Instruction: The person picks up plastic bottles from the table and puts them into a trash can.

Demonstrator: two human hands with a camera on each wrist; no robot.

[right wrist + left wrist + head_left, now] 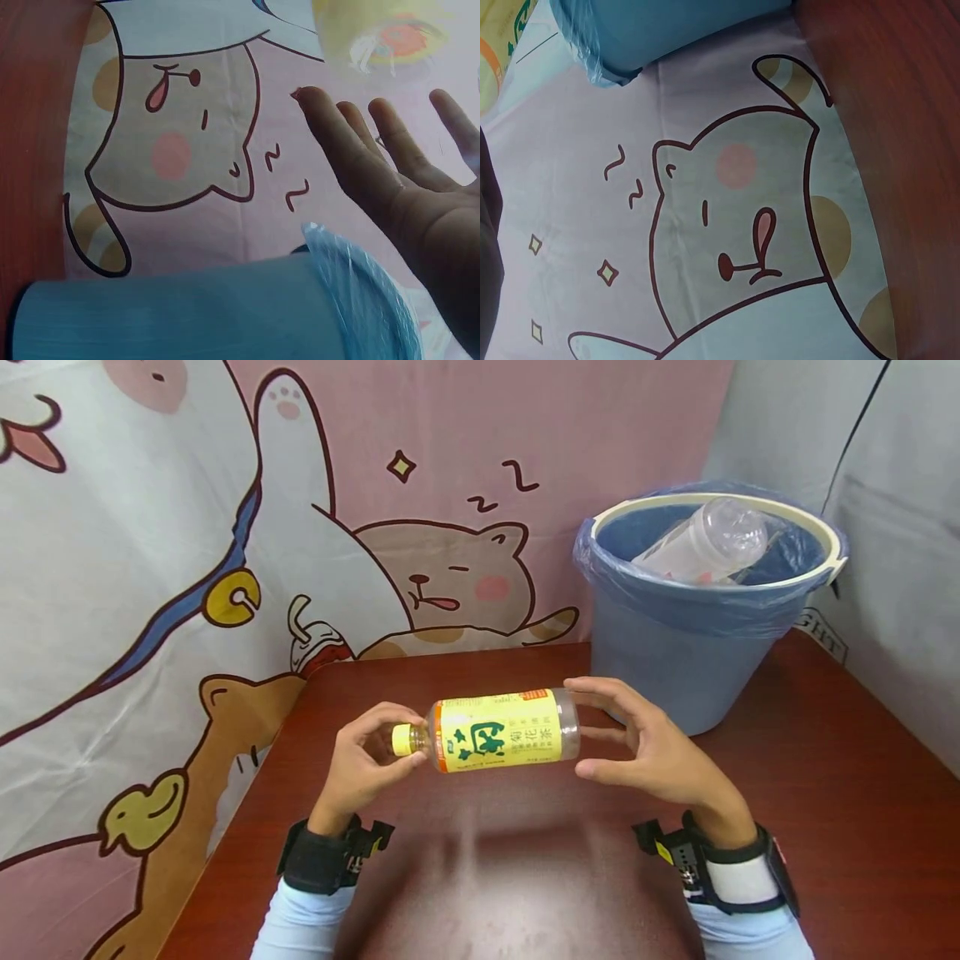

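A plastic bottle (498,729) with a yellow label lies sideways in the air above the red-brown table (825,793). My left hand (405,737) pinches its yellow cap (401,741) between thumb and fingers. At the bottle's bottom end is my right hand (592,731), fingers spread and nearly straight, index above and thumb below. The right wrist view shows these fingers (390,150) stretched out, with the bottle (375,30) blurred beyond them. A corner of the label (502,45) shows in the left wrist view.
A blue bucket (675,643) lined with a blue bag stands at the table's far right, a clear plastic bottle (705,547) inside it. The bucket (187,307) is close below my right hand. A cartoon-print cloth (150,527) hangs behind and to the left.
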